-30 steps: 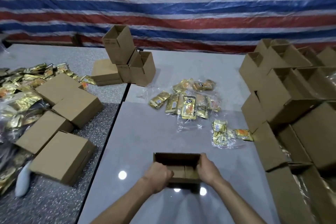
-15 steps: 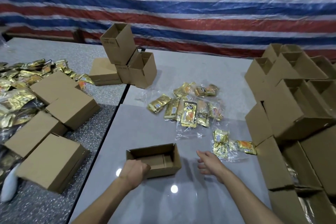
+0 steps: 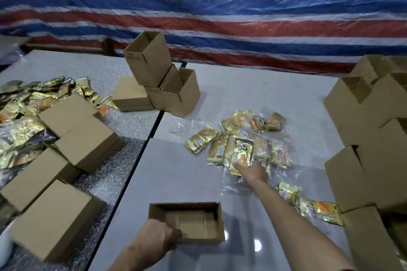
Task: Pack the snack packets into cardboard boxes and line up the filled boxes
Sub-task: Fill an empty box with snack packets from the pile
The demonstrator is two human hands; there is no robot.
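Note:
An open, empty cardboard box (image 3: pixel 193 222) sits on the grey table in front of me. My left hand (image 3: pixel 158 238) grips its near left corner. My right hand (image 3: pixel 253 171) is stretched forward onto a pile of gold snack packets (image 3: pixel 240 145) lying on clear plastic in the middle of the table; its fingers rest on a black and gold packet (image 3: pixel 243 153). Whether the fingers have closed on that packet is hidden by the hand. Two more gold packets (image 3: pixel 308 204) lie to the right of my forearm.
Several closed boxes (image 3: pixel 86 141) lie on the speckled table at the left, among a heap of gold packets (image 3: pixel 26 103). A small stack of open boxes (image 3: pixel 158 81) stands at the back centre. Many open boxes (image 3: pixel 370 121) are piled along the right edge.
My right hand left the box and reached forward to the packet pile. My left hand shifted the box a little left and kept hold of its corner. The camera tilted up.

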